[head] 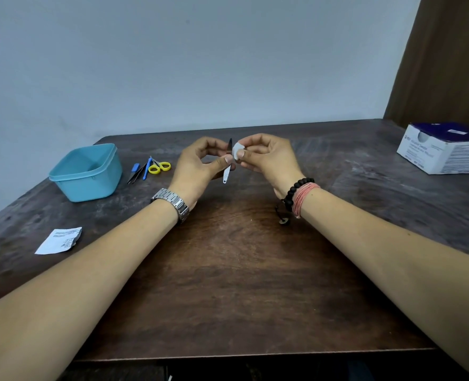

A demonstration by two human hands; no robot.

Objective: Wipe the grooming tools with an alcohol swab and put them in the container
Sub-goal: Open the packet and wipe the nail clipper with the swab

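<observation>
While the left hand (200, 167) pinches the nail file (228, 163) nearly upright above the tabletop (236, 270), the right hand (266, 158) pinches the swab (237, 151) against its right side; the container (86, 173) sits well left.

Only blurred, unreadable print on the white-and-blue box (445, 152) and torn wrapper (60, 240) (no legible words).

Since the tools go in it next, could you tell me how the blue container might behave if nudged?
The blue container looks like thin plastic and seems empty, so probably light and apt to slide on the table. Its broad, low shape makes tipping unlikely.
</observation>
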